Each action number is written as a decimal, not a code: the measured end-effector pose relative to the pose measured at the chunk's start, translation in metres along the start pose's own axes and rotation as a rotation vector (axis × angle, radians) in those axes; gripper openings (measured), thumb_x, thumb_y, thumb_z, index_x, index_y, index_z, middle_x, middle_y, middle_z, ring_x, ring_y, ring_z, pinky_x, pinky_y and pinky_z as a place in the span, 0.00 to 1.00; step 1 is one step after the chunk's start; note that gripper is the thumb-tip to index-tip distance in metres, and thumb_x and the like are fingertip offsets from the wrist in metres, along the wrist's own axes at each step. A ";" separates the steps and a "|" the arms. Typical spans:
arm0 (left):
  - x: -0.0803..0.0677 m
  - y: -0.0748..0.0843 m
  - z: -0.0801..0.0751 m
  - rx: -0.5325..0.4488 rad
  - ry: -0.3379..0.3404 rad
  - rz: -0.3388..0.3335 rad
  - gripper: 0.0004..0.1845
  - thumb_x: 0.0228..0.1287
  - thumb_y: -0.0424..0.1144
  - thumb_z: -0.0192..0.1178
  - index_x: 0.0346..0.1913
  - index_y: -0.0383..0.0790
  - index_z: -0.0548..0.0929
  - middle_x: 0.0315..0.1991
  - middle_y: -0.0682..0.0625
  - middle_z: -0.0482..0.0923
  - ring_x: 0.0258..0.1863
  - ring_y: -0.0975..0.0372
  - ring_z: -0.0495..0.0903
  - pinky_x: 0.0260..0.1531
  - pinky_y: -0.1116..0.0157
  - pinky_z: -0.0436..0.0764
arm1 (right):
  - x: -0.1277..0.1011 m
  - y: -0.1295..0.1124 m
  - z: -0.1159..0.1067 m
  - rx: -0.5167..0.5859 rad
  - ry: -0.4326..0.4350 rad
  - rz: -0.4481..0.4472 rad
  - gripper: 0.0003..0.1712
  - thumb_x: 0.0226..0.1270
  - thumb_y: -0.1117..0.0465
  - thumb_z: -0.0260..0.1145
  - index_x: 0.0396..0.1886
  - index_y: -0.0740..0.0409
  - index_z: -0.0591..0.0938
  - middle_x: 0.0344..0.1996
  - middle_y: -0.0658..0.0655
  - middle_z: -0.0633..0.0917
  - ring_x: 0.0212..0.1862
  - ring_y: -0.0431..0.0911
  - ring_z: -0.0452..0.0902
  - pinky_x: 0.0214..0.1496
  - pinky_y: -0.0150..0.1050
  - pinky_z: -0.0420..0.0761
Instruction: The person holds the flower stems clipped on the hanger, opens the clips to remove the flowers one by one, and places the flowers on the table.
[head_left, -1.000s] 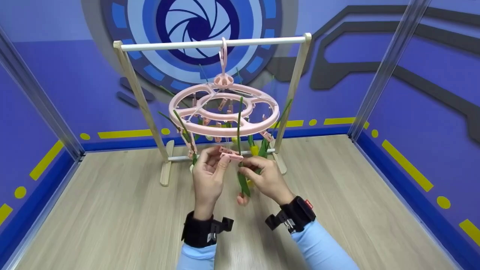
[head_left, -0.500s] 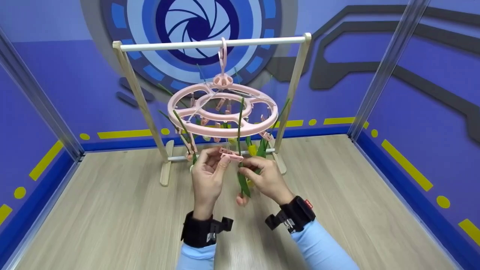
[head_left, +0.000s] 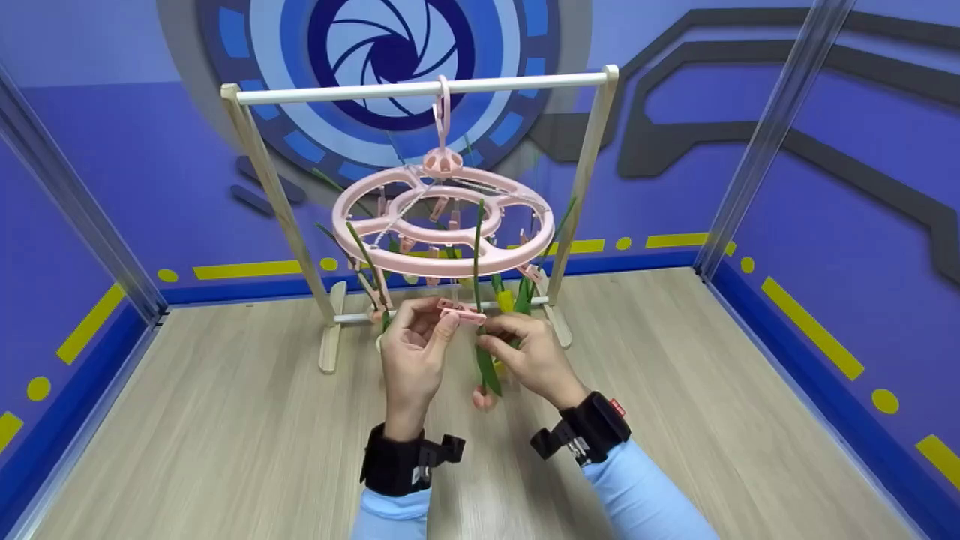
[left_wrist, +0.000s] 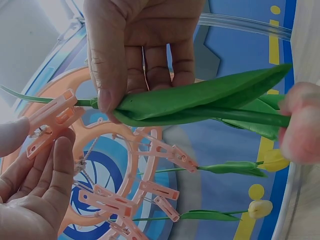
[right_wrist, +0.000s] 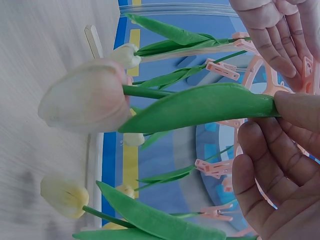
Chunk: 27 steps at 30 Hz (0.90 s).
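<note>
My left hand (head_left: 415, 352) pinches a pink clothespin (head_left: 463, 314) that hangs at the front of a round pink clip hanger (head_left: 442, 262). Beside it, my right hand (head_left: 534, 356) pinches an upside-down artificial tulip between thumb and fingers. The tulip's pale pink bloom (right_wrist: 82, 95) points down, and its stem (head_left: 478, 247) rises past the hanger's front rim. In the left wrist view, the clothespin (left_wrist: 52, 120) lies across the stem just above the green leaf (left_wrist: 195, 100), with my right thumb and fingers at the leaf's base.
Several other tulips hang upside down from clips around the hanger, among them a yellow one (head_left: 505, 301) and a white one (left_wrist: 260, 209). A wooden rack with a white rod (head_left: 337, 91) carries the hanger. Patterned blue panels surround the wooden tabletop (head_left: 675, 390).
Both hands keep their hold on the clothespin and the tulip, almost still. The rack and hanger shift slightly left in the head view.
</note>
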<state>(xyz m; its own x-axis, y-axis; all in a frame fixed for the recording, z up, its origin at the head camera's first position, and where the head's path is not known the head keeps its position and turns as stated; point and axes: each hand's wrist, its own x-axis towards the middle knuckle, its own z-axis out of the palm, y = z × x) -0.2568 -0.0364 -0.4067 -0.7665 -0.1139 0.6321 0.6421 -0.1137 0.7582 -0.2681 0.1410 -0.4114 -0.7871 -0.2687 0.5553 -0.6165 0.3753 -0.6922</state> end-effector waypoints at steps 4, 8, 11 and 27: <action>0.000 0.000 0.000 0.006 0.004 0.003 0.12 0.68 0.22 0.64 0.52 0.21 0.78 0.46 0.33 0.84 0.44 0.61 0.86 0.44 0.68 0.85 | 0.000 0.000 0.000 -0.002 0.003 -0.003 0.05 0.69 0.69 0.71 0.41 0.65 0.89 0.36 0.59 0.89 0.34 0.46 0.82 0.36 0.35 0.83; 0.000 -0.001 0.000 -0.006 0.008 0.000 0.12 0.67 0.22 0.64 0.51 0.20 0.78 0.46 0.32 0.84 0.44 0.61 0.86 0.45 0.68 0.85 | 0.000 0.000 0.000 0.000 0.006 -0.009 0.04 0.69 0.69 0.71 0.41 0.65 0.89 0.35 0.58 0.89 0.33 0.46 0.82 0.36 0.36 0.83; 0.000 0.000 0.000 -0.013 0.012 -0.004 0.12 0.67 0.21 0.64 0.51 0.20 0.78 0.46 0.32 0.84 0.44 0.61 0.87 0.46 0.67 0.86 | 0.000 0.001 0.000 -0.002 0.010 -0.013 0.04 0.68 0.69 0.71 0.40 0.64 0.90 0.35 0.58 0.89 0.33 0.45 0.82 0.36 0.37 0.83; -0.001 0.000 -0.001 0.030 0.036 -0.007 0.11 0.67 0.22 0.64 0.49 0.20 0.79 0.45 0.32 0.83 0.42 0.62 0.86 0.42 0.69 0.85 | -0.002 0.002 -0.001 -0.003 0.025 0.004 0.03 0.67 0.68 0.72 0.39 0.64 0.89 0.33 0.56 0.90 0.32 0.44 0.82 0.36 0.39 0.83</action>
<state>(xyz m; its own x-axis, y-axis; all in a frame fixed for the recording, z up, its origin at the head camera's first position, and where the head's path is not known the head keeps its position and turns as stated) -0.2567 -0.0369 -0.4075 -0.7697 -0.1483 0.6209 0.6355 -0.0850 0.7675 -0.2674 0.1433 -0.4134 -0.7888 -0.2444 0.5640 -0.6130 0.3793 -0.6931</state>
